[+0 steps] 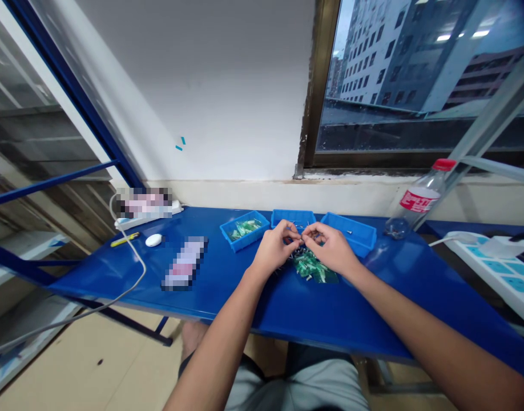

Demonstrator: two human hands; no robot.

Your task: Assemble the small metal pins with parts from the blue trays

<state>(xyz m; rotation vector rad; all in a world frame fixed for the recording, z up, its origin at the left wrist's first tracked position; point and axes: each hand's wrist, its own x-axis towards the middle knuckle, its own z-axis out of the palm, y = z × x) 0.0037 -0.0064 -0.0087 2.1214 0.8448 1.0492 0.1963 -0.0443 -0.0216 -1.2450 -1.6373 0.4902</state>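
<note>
My left hand [275, 245] and my right hand [328, 246] meet fingertip to fingertip in the middle of the blue table, both closed in a pinch. Whatever small piece lies between the fingers is too hidden to name. Just below them is a pile of green translucent pieces [315, 268] mixed with small screw-like parts. Behind the hands stand three blue bins: the left bin [236, 245] holds green and pale pieces, the middle bin [283, 216] has small thin metal parts, and the right bin [365, 235] shows a small screw-like part. My fingers partly cover the middle and right bins.
On the left lie a blurred-out flat item [185, 264], a white oval object [153, 240], a yellow cutter [125, 240] and a white cable [137, 260]. A plastic bottle [420, 200] with a red cap stands at the back right. Beyond it is a white power strip [497, 268].
</note>
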